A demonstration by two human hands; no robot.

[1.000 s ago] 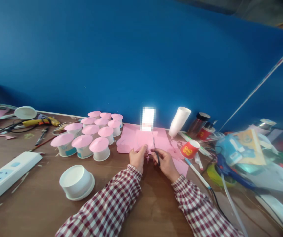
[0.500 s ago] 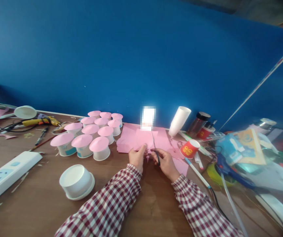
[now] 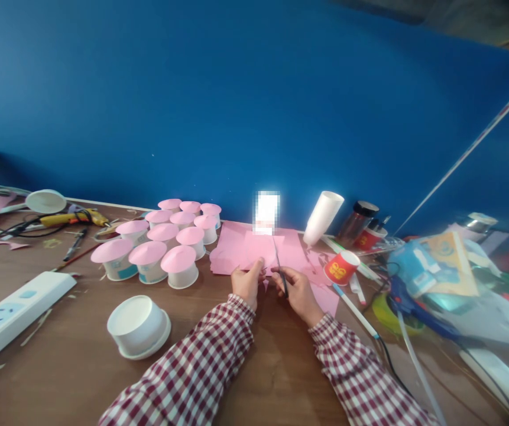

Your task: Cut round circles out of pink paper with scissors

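right hand (image 3: 294, 290) angles inward, fingers clamping dark tool (image 3: 283, 279); left hand (image 3: 246, 286) grip is unclear.

Wears loose, long maroon-and-white checked cloth sleeves (image 3: 187, 367), gathered at the ends into narrow, ruffled cuffs (image 3: 242, 305) of the same small-squared pattern.

Brown tabletop (image 3: 276, 384) – pink-lidded cups (image 3: 178, 260) in rows, white tub (image 3: 136, 322) rim-down, white power strip (image 3: 23, 316), yellow glue gun (image 3: 70, 219), pink paper stack (image 3: 232, 251) toward the back – blurry clutter (image 3: 447, 266) right.
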